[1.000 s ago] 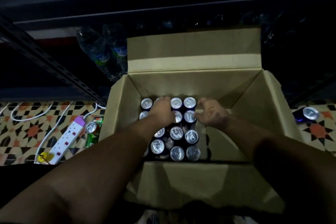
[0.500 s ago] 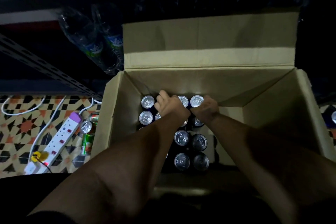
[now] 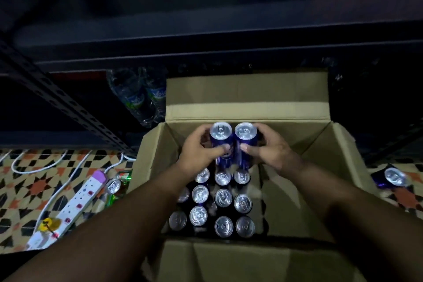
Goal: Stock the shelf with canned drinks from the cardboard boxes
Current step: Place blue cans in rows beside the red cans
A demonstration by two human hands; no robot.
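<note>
An open cardboard box (image 3: 320, 158) stands on the floor in front of a dark metal shelf (image 3: 206, 30). Several blue cans with silver tops (image 3: 223, 198) stand in its left half. My left hand (image 3: 199, 153) grips one blue can (image 3: 220, 137), lifted above the others. My right hand (image 3: 272, 150) grips a second blue can (image 3: 245, 137) right beside it. The two raised cans touch side by side near the box's far wall.
Water bottles (image 3: 139, 98) lie on the low shelf behind the box. A white power strip (image 3: 75, 204) with cables lies on the patterned tiles at left, next to a green can (image 3: 113, 186). Another blue can (image 3: 393, 177) lies on the floor at right.
Both hands reached into the far row of cans, closed round one can each, and have lifted the two cans up out of the pack. The head has tilted up.
</note>
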